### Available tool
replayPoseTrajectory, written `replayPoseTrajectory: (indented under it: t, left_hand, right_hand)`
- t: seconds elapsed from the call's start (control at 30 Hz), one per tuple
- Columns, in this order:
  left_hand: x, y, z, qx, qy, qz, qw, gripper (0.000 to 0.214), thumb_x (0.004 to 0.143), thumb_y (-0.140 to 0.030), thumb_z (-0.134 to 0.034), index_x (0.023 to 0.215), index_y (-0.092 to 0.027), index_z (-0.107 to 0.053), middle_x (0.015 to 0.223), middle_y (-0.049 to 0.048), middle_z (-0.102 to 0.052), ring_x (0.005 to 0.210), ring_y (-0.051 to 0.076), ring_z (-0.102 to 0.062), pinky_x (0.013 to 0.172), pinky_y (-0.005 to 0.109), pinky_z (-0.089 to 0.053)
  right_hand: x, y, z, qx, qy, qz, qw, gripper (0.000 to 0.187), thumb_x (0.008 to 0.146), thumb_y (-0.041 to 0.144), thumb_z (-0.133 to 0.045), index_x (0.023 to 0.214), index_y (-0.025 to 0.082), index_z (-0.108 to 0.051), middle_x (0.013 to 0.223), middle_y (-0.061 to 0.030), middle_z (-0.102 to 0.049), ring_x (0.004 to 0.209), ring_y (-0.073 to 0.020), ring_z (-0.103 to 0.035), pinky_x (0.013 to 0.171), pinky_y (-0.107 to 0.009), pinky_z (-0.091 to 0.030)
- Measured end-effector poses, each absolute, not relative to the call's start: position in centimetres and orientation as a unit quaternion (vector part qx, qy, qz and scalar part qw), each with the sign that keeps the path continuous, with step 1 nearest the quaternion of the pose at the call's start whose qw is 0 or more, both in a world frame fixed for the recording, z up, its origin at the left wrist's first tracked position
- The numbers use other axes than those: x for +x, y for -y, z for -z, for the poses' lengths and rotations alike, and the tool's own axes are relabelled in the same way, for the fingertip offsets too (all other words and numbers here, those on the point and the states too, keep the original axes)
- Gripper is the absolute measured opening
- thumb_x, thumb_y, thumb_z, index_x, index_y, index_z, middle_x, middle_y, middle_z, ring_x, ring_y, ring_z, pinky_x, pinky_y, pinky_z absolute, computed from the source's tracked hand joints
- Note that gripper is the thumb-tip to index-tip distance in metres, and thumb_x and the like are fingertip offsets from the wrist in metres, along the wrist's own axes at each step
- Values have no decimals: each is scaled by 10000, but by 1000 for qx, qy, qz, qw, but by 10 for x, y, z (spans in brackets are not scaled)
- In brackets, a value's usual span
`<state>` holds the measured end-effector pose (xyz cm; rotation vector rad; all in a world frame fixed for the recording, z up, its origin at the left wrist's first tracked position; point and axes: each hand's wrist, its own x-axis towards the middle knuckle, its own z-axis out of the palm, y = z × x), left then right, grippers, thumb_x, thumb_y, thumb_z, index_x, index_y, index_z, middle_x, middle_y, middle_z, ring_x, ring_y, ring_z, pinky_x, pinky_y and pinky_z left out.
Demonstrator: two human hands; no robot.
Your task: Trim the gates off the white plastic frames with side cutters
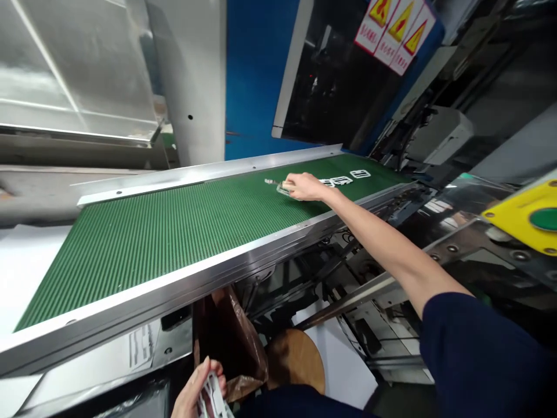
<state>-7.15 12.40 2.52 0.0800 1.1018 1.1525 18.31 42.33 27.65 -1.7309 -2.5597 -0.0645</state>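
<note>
My right hand (304, 186) reaches over the green conveyor belt (165, 223), its fingers closed on a small white plastic frame (284, 189). Several similar white plastic frames (342, 180) lie on the belt just beyond that hand, and one more frame (360, 173) rests farther along. Down near my lap, my left hand (196, 388) grips a bunch of white plastic frames (212, 397). Part of the bunch is hidden by the fingers and the lower picture edge.
Metal rails (243, 252) edge the belt. Below it hangs a brown plastic bag (239, 331) beside a round wooden stool (296, 360). A blue machine (252, 75) with warning signs (395, 29) stands behind. At right is a yellow panel with a green button (546, 219).
</note>
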Motion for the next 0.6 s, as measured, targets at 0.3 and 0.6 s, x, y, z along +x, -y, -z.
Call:
replayPoseTrajectory:
  t: [0.3, 0.6]
  left_hand:
    - [-73, -124, -94, 137, -457, -558, 679, 452, 669, -351, -766, 1044, -134, -636, 755, 46, -638, 566, 115, -572, 492, 173, -466]
    - [-74, -119, -90, 107, -485, -532, 685, 215, 702, -281, -741, 768, -137, -597, 662, -1, -584, 507, 83, -516, 437, 153, -437]
  right_hand:
    - [98, -234, -208, -346, 705, -600, 152, 264, 666, 284, -701, 804, 149, -521, 687, 31, -507, 586, -77, -475, 526, -202, -399]
    - [91, -207, -117, -398, 549, -708, 199, 278, 776, 390, -620, 803, 133, -518, 697, 0, -567, 580, -81, -515, 512, -189, -402]
